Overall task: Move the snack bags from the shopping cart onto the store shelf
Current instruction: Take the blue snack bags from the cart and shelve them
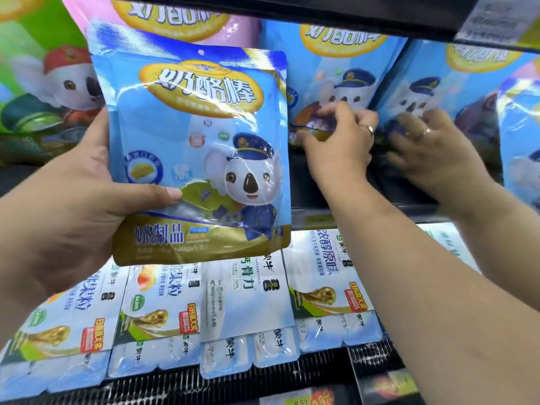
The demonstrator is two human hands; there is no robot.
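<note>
My left hand (67, 217) grips a blue snack bag (198, 147) with a koala in a police cap, held upright in front of the shelf, thumb across its lower front. My right hand (336, 147) reaches onto the store shelf (304, 188). Its curled fingers and thumb pinch the gold bottom of a matching blue bag (336, 62) standing there. A second, blurred hand with a ring (432, 153) shows just to the right against another blue bag (455, 83); I cannot tell whose it is. No shopping cart is in view.
Green (35, 83) and pink (181, 21) bags of the same snack stand at the left and behind. On the lower shelf lie rows of white and blue dairy packs (242, 302). A dark shelf edge (321, 10) runs overhead.
</note>
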